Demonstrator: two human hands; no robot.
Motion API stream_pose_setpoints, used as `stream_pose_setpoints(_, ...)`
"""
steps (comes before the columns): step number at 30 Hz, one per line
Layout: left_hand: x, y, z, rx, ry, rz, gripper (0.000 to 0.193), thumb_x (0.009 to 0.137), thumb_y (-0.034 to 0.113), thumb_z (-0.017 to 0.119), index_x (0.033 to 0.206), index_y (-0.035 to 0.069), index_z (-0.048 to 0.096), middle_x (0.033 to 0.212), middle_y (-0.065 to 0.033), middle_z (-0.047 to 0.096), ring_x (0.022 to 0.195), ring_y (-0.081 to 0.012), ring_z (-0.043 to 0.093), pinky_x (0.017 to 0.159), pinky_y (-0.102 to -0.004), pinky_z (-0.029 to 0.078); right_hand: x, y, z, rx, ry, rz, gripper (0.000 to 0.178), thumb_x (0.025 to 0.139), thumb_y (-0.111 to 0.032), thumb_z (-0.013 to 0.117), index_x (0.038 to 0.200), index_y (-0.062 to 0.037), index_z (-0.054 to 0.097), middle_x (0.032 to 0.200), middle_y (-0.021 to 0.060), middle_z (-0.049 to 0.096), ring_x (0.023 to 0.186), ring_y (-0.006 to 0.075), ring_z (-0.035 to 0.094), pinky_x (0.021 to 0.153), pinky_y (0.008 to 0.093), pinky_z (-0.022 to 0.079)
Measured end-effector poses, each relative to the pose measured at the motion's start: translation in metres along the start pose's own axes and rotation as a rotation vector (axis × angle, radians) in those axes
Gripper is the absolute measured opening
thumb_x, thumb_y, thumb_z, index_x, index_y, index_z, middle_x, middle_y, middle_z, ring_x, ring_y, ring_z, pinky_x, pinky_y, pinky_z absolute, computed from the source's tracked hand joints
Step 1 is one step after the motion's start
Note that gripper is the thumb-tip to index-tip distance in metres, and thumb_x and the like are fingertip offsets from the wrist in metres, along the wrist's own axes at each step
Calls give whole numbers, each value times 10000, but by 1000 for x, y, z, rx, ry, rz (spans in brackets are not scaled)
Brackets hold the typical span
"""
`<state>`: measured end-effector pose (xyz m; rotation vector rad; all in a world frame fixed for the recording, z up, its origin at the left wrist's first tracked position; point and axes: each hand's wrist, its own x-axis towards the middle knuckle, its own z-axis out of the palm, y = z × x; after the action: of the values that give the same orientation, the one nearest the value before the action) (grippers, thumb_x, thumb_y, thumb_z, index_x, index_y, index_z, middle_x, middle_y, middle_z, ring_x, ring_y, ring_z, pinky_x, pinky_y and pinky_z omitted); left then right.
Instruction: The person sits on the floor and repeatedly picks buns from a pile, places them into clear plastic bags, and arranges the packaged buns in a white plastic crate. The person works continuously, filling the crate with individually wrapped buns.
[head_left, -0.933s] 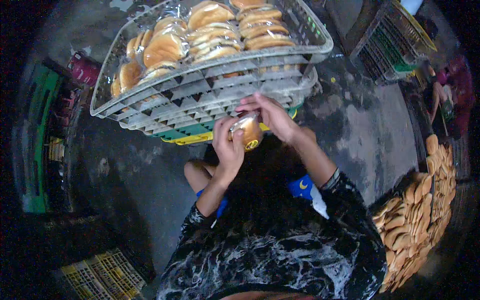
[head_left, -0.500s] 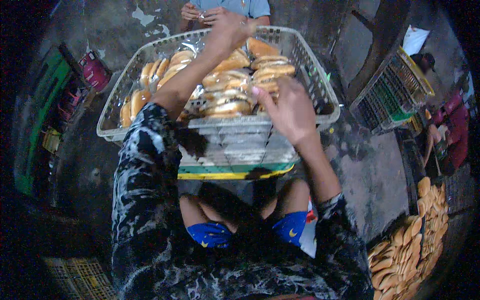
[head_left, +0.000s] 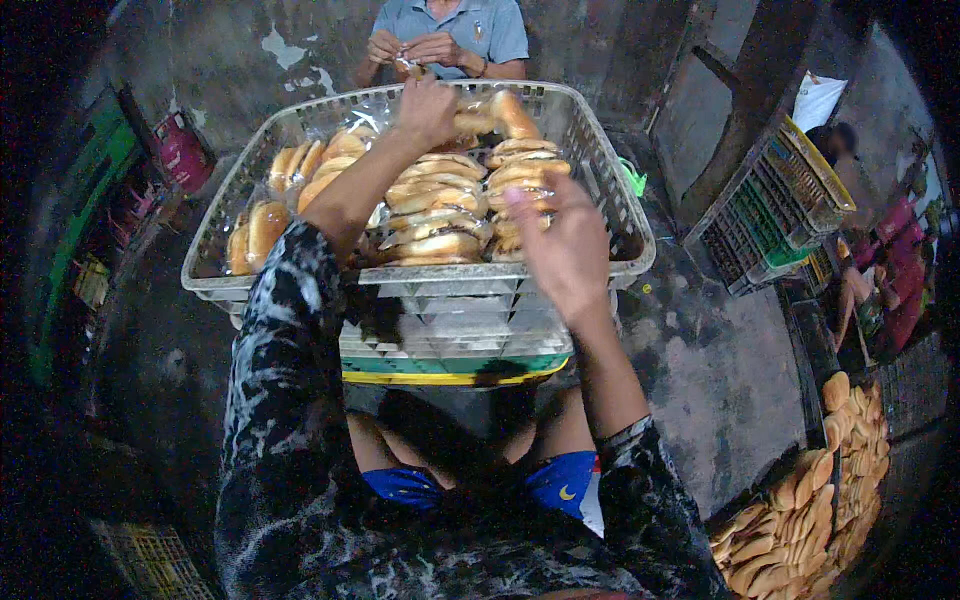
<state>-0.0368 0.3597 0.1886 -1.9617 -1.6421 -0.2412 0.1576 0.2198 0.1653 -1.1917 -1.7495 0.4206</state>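
Note:
A white plastic crate point(head_left: 430, 278) stands before me, holding rows of bread buns in clear wrapping point(head_left: 440, 215). My left hand point(head_left: 428, 112) reaches across to the crate's far side; its fingers are mostly hidden behind the hand. Right of it, a bun point(head_left: 513, 117) leans up at the end of the right-hand row. My right hand point(head_left: 568, 250) hovers over the near right of the crate, beside the right row of buns point(head_left: 522, 165). It is slightly blurred, thumb and fingers apart, and I see nothing held in it.
Across the crate sits a person point(head_left: 450, 45) in a blue shirt, handling something small. Stacked crates point(head_left: 775, 205) and another person point(head_left: 895, 270) are at the right. Unwrapped bread point(head_left: 790, 520) is piled at lower right. A pink gas cylinder point(head_left: 183, 150) stands far left.
My left hand has drawn back from the far rim and shifted left. My right hand stays over the right row. The whole view has tilted, showing more of the person opposite.

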Motion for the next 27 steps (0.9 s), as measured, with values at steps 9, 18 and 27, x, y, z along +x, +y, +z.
stream_pose_setpoints(9,-207,108,-102,-1368,240,309,664,671,46,549,1284,120,307,1372,-152,176,1264,-308,185,1019,-434,167,-108,90,-45,857,-80,309,759,769,-537,486,1268,-5,276,1168,134,466,1033,246,486,915,337,361)
stream_pose_setpoints(18,-360,179,-41,-2128,-105,-328,715,674,21,680,1256,-11,268,1204,-99,415,1095,-175,418,936,-315,333,-226,64,-13,355,-32,79,303,829,-316,490,882,-24,557,855,104,566,872,275,490,775,344,365)
stream_pose_setpoints(27,-354,144,-23,-2495,-288,-453,843,651,125,676,1321,24,175,1330,-144,266,1202,-238,314,983,-359,264,-231,57,-19,908,-297,329,171,814,-208,533,805,-40,565,802,46,555,671,130,484,657,282,379)
